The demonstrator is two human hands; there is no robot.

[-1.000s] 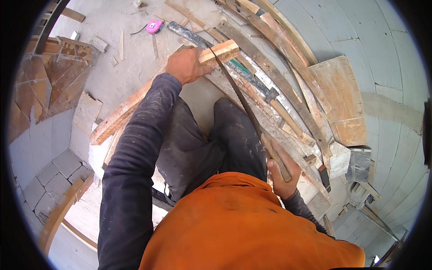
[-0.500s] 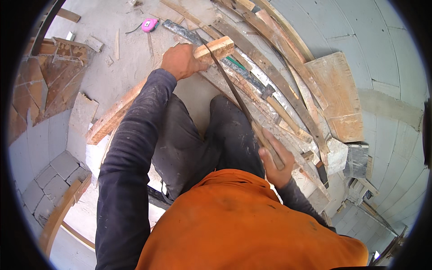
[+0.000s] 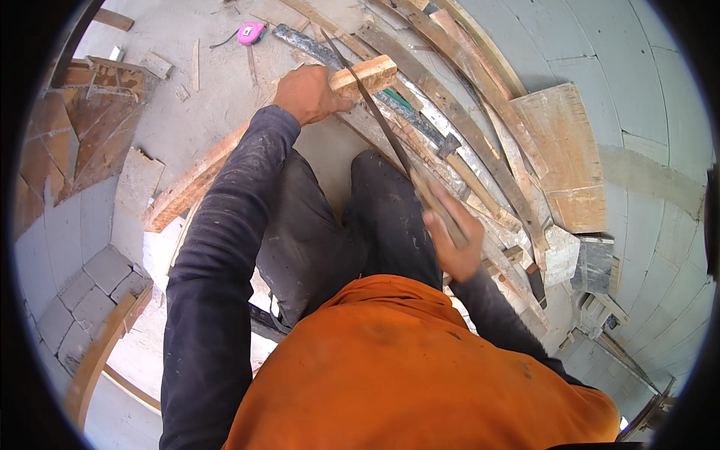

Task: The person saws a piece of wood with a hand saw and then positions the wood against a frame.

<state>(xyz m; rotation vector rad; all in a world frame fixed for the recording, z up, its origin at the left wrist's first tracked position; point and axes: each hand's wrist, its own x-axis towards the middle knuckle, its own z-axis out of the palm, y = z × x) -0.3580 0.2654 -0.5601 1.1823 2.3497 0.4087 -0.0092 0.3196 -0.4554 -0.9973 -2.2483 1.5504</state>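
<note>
My left hand is closed around a long wooden beam close to its far end, pressing down on it. The beam runs from the lower left, under my left forearm, up to that end. In my right hand is the wooden handle of a handsaw, its fingers wrapped round it and slightly blurred. The saw's long, dark, narrow blade lies across the beam just right of my left hand, its tip reaching past the far side. How deep the blade sits in the wood cannot be made out.
A pink tape measure lies on the dusty floor ahead. Several planks and a hammer-like tool with a wooden handle lie to the right. A wide board leans by the grey block wall. Brown scrap panels lie left.
My right hand has pushed the saw forward and away from me, so its tip reaches farther beyond the beam. My left hand keeps its grip on the beam.
</note>
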